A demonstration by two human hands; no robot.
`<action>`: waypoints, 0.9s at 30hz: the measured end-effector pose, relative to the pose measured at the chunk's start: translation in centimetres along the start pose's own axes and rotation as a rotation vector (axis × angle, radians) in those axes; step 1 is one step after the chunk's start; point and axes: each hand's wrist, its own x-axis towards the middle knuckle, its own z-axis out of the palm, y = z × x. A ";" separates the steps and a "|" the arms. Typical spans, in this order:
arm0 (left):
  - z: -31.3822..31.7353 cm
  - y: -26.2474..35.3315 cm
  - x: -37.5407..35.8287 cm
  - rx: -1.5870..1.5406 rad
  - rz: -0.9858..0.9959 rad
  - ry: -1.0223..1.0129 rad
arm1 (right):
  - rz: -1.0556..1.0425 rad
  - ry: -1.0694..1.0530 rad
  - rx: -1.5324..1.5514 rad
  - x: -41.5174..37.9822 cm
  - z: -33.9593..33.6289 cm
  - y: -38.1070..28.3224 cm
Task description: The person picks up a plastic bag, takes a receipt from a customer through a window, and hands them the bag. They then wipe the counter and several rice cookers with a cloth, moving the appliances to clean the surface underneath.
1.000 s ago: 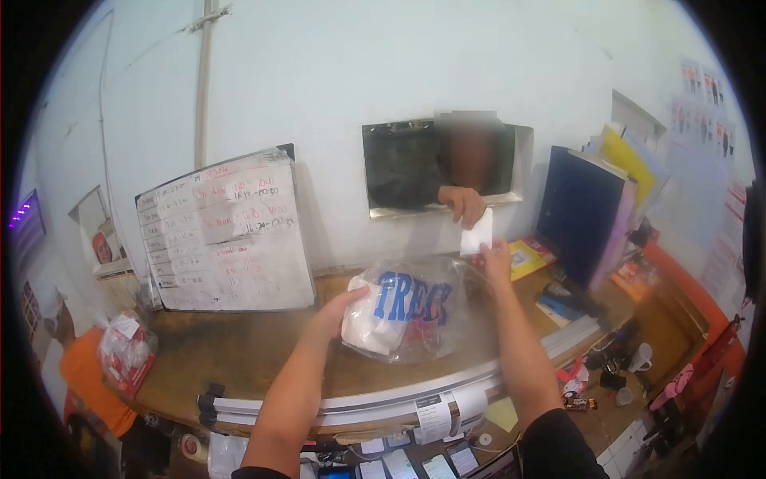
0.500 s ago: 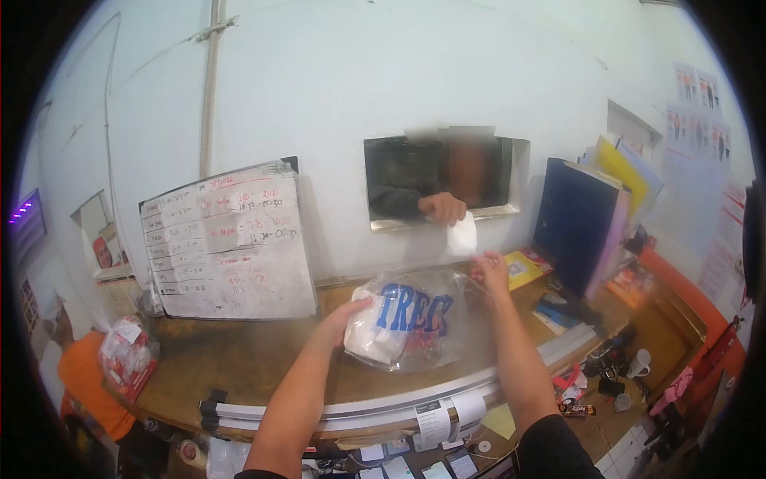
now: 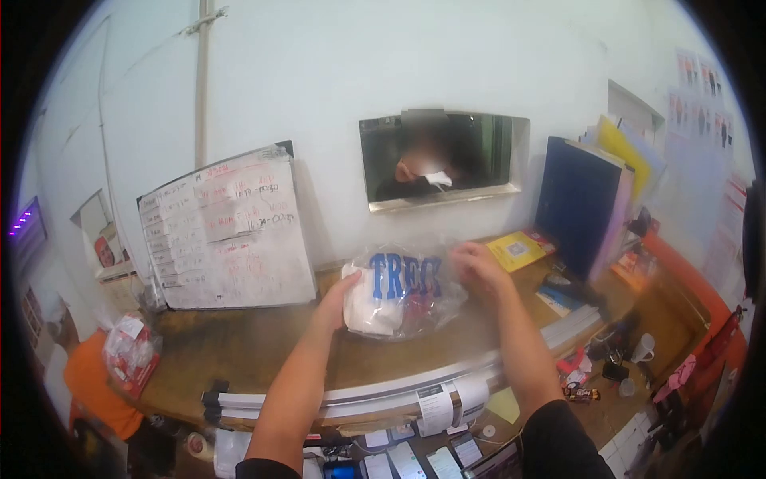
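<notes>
A clear plastic bag [image 3: 407, 295] with blue lettering lies over the wooden counter, with white contents showing at its left side. My left hand [image 3: 343, 299] grips the left side of the bag, its thumb on the white part. At the bag's upper right edge, my right hand [image 3: 476, 270] has its fingers curled together on the plastic. Behind the wall opening [image 3: 367, 207], a person holds a white item [image 3: 438, 179] close to them.
A whiteboard [image 3: 227, 239] leans on the wall at the left. Dark blue binders [image 3: 574, 207] stand at the right beside a yellow card [image 3: 517, 250]. Several phones [image 3: 407, 460] lie below the counter's metal edge [image 3: 367, 394]. Another bag [image 3: 130, 351] is far left.
The person beyond the opening has drawn the white item back from the counter side. My right hand has moved left and closed on the bag, which is now more bunched.
</notes>
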 end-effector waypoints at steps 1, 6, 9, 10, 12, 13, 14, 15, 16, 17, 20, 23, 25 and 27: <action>0.1 0.1 -0.1 0.019 0.008 0.029 | 0.004 -0.023 -0.005 0.1 0.3 0.5; 0.8 0.2 -0.5 0.050 0.058 0.030 | -0.041 -0.057 0.101 0.0 1.6 0.8; 0.5 0.1 -0.2 0.065 0.079 0.043 | -0.103 -0.023 0.122 1.6 -0.1 2.1; 0.5 0.1 -0.1 0.057 0.083 0.043 | -0.120 -0.008 0.149 1.9 -0.5 2.3; 0.4 0.0 -0.1 0.062 0.113 0.062 | 0.025 0.052 0.094 2.5 -1.5 2.6; 0.6 0.1 -0.2 0.064 0.127 0.072 | 0.131 0.061 0.054 1.9 -1.6 1.8; 0.7 0.1 -0.3 0.035 0.134 0.073 | 0.238 0.071 0.014 1.1 -1.4 0.9; 0.8 0.3 -0.4 0.005 0.141 0.075 | 0.286 -0.007 0.105 0.4 -0.9 0.1; 0.9 0.4 -0.6 -0.025 0.151 0.077 | 0.333 -0.086 0.195 -0.2 -0.1 -0.8; 1.0 0.3 -0.7 -0.041 0.195 0.074 | 0.378 -0.169 0.283 -0.5 0.6 -1.2; 1.2 0.5 -1.2 -0.112 0.202 0.060 | 0.098 -0.211 0.032 -1.1 2.5 0.4; 1.5 0.4 -0.9 -0.035 0.220 0.069 | 0.067 -0.117 -0.291 -1.2 5.2 -1.9; 1.6 0.6 -0.3 0.073 0.290 0.053 | 0.055 -0.122 -0.202 1.0 4.3 -1.5; 2.1 1.4 -0.5 0.328 0.338 0.249 | -0.056 -0.032 -0.217 2.5 3.8 -1.1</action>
